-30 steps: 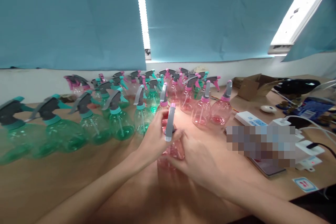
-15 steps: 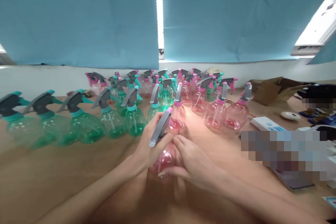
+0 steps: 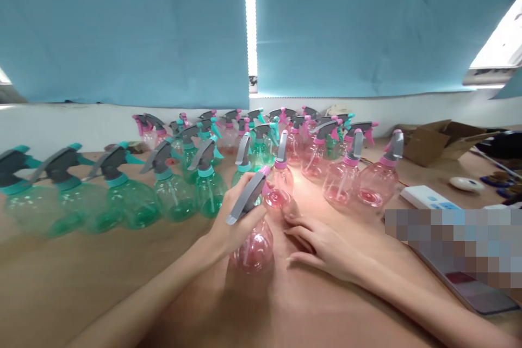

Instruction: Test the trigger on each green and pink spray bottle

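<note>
In the head view my left hand (image 3: 240, 217) is wrapped round the neck of a pink spray bottle (image 3: 253, 250) with a grey and pink trigger head. The bottle stands on the table in front of me, its neck partly hidden by my fingers. To its right, my right hand (image 3: 320, 244) is apart from the bottle, its fingers loosely spread and holding nothing. Just behind them stands another pink spray bottle (image 3: 281, 182). A row of green spray bottles (image 3: 134, 204) stretches away to the left.
More pink spray bottles (image 3: 341, 179) stand at right and in the back. An opened cardboard box (image 3: 438, 144), a white computer mouse (image 3: 467, 184) and a white power strip (image 3: 430, 197) lie on the right side. Blue blinds (image 3: 122, 27) hang behind the table.
My right hand has let go of the pink spray bottle and moved off to the right. My left hand still holds it. The view has shifted slightly.
</note>
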A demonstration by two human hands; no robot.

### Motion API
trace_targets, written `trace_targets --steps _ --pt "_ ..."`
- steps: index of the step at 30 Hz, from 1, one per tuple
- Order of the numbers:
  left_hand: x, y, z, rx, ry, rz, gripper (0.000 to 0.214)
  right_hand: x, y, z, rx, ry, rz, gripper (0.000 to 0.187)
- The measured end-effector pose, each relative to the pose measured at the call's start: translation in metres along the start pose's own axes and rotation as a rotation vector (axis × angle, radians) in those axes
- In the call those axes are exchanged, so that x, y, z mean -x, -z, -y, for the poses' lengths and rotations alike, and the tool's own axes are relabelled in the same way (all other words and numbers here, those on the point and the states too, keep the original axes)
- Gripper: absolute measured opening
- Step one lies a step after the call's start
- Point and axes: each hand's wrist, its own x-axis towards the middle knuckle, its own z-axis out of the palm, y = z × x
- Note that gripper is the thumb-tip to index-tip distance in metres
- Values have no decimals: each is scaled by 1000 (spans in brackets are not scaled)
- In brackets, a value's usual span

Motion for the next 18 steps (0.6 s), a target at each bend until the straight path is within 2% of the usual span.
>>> trace_targets --steps 7,11,14,18 --pt "-2 1 -4 -38 -59 -17 15 -3 -7 -2 -21 22 -8 45" --pt "-4 1 -5 -39 -107 -37 10 -7 -12 -5 0 88 5 46" --pt "-3 1 -6 -32 -120 -38 11 -9 -14 -5 -14 118 22 45" --pt "-3 2 -7 -6 -126 -11 14 -9 -12 -4 -9 86 54 48"
